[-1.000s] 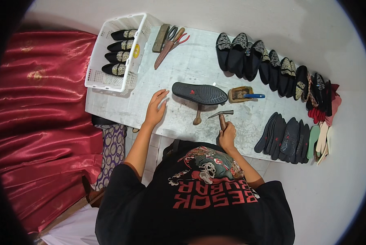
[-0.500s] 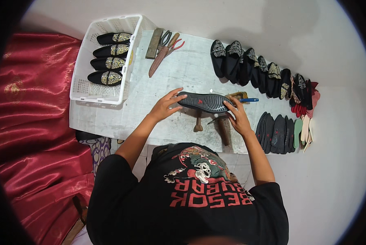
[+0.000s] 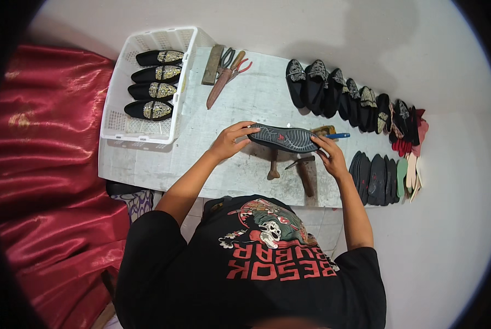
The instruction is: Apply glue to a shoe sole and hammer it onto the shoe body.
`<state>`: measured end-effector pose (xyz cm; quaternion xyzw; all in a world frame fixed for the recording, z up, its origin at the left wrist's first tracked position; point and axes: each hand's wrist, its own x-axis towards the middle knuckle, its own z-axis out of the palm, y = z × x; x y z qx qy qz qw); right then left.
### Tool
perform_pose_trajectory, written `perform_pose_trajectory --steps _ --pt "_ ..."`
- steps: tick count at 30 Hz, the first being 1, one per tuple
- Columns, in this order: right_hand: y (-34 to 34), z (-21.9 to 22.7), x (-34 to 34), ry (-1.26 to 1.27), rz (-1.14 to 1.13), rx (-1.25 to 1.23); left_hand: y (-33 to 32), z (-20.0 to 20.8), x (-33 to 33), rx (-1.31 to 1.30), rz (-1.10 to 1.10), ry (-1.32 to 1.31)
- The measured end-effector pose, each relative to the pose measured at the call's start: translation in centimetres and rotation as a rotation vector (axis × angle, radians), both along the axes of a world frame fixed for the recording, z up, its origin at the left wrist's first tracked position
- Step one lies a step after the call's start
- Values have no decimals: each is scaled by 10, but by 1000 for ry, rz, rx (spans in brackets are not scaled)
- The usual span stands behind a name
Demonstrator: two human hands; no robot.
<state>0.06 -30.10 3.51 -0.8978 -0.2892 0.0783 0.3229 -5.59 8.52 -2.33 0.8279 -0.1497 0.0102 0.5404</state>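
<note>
A black shoe sole (image 3: 284,139) with a ridged tread and a small red mark is held level above the table, tread facing up. Whether an upper hangs beneath it is hidden. My left hand (image 3: 231,142) grips its left end, fingers over the top edge. At the other end, my right hand (image 3: 331,156) pinches the sole with the fingers on the tread. Under and in front of it lie a wooden-handled hammer (image 3: 305,178) and a short wooden tool (image 3: 274,166). Just beyond my right hand is a small yellowish container (image 3: 323,130) with a blue-handled brush (image 3: 339,135).
At the left, a white plastic basket (image 3: 178,123) holds several black shoes with gold trim. A block (image 3: 212,64), pliers (image 3: 226,59) and a sheathed knife (image 3: 219,89) lie beside it. Decorated black shoes (image 3: 315,85) line the wall; loose soles (image 3: 376,179) stand at the right.
Both hands and the sole have shifted slightly right and down in view, with the tread tilted more toward me. The table and basket have shifted too, as the view moved.
</note>
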Motion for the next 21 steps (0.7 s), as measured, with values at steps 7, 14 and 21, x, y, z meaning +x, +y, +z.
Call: perform_pose_trajectory --steps 7,14,21 --pt "-41 1 0 -85 -8 60 -49 9 -13 -69 54 22" --pt "-78 23 19 -100 8 124 -101 27 -3 -112 131 -59" --pt "-96 68 33 -157 33 192 -129 63 10 -262 188 -81"
